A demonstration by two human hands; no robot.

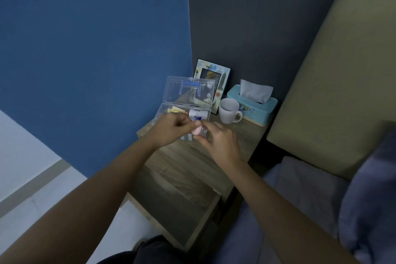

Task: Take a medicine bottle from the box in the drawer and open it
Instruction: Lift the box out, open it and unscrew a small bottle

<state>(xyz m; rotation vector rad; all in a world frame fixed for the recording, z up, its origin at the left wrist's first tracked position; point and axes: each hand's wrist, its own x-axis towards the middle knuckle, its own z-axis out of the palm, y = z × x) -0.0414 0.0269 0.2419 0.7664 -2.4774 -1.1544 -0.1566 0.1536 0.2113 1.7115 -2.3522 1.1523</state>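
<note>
A clear plastic box [162, 111] with a blue handle stands on the wooden bedside table, its lid [188, 92] raised upright. Inside lie a white bottle [199, 113] and small packets. Just in front of the box, both hands meet over a small medicine bottle with a pink cap [198, 130]. My left hand [171, 128] pinches the pink cap with its fingertips. My right hand [218, 139] wraps around the bottle's body, which is mostly hidden. The drawer [182, 206] below the table stands pulled out.
A white mug [230, 111], a light blue tissue box [252, 105] and a picture frame [214, 79] stand at the back of the table. A blue wall is at left, a beige headboard [332, 92] and grey bedding at right.
</note>
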